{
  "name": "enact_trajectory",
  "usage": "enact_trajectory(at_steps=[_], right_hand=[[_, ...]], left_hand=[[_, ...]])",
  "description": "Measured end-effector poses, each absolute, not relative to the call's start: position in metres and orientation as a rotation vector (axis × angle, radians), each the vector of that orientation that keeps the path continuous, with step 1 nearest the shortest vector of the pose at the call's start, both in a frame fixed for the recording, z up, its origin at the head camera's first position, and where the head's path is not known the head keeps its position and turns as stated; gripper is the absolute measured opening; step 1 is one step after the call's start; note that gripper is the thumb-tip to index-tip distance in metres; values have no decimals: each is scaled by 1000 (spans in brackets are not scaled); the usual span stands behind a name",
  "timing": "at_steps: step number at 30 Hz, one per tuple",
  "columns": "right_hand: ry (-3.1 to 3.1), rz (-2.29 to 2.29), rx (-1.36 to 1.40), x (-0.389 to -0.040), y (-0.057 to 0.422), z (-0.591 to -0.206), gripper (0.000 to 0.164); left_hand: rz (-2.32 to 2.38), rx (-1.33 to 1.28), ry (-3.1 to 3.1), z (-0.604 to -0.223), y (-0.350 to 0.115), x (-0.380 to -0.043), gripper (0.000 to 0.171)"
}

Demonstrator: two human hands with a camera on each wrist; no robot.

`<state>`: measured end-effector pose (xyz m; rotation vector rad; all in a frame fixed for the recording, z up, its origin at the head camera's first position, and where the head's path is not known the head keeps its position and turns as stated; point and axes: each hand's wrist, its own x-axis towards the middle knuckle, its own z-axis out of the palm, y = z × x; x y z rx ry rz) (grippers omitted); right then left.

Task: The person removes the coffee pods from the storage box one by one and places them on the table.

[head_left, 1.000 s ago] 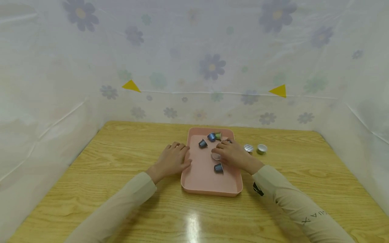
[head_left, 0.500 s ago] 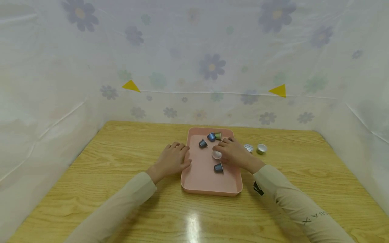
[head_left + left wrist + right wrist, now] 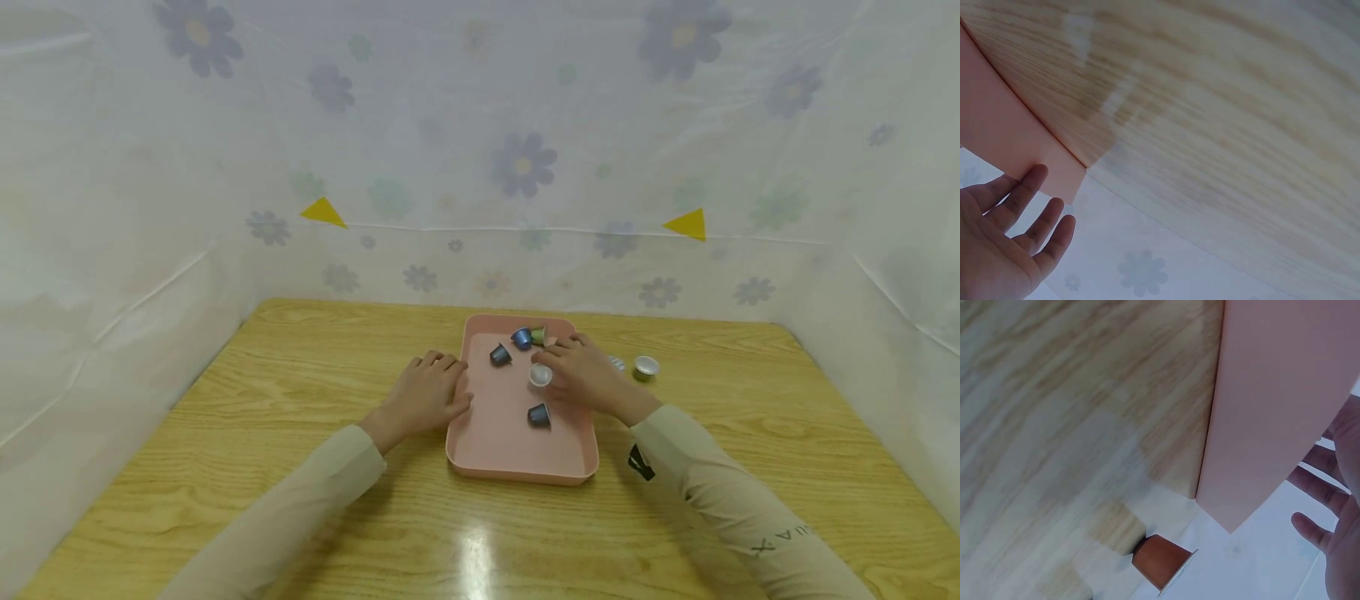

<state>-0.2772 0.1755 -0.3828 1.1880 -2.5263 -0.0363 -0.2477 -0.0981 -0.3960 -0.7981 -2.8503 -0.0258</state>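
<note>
In the head view my right hand [image 3: 588,371] is over the right side of a pink tray [image 3: 495,446]. It pinches a coffee capsule [image 3: 540,375] whose pale round end faces up; thumb and fingertips are partly hidden behind the hand. My left hand [image 3: 425,392] rests at the tray's left rim, fingers relaxed, and in the left wrist view one fingertip touches the outer wall. Inside the tray lie a dark blue capsule [image 3: 500,355], another dark blue capsule [image 3: 538,415] nearer me, and a blue capsule [image 3: 522,337] against a green capsule [image 3: 537,336] at the back.
Right of the tray, a capsule with a silver lid [image 3: 647,367] stands on the wooden table [image 3: 360,517]. A second lid [image 3: 617,363] is half hidden by my hand. The right wrist view shows a copper-orange capsule [image 3: 1161,561]. A flowered curtain [image 3: 420,125] encloses the table.
My right hand has moved slightly right and away from me, and the capsule in its fingers has come along, rising clear into view. My left hand has stayed in place.
</note>
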Motion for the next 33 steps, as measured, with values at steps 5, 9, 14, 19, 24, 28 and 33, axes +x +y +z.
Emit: enact_trajectory(at_steps=[5,9,14,19,24,28,33], right_hand=[[-2567,-5,1164,-277,179,-380,45],[-2584,-10,1133,-277,180,-376,47],[-2567,-23,1104,-278,184,-373,46],[-2549,14,1072,-278,190,-370,44],[-2534,81,1053,-279,197,-368,40],[-2510,99,1036,-279,202,-365,42],[-2535,75,981,-280,208,-362,44]], left_hand=[[-30,-794,-2854,-396,-98,-248,52],[-34,-791,-2857,-395,-98,-247,52],[-28,-790,-2859,-394,-98,-246,53],[-20,-791,-2854,-394,-98,-246,52],[2,-799,-2844,-394,-98,-246,52],[-5,-802,-2843,-394,-98,-246,52],[-16,-797,-2851,-396,-98,-248,52]])
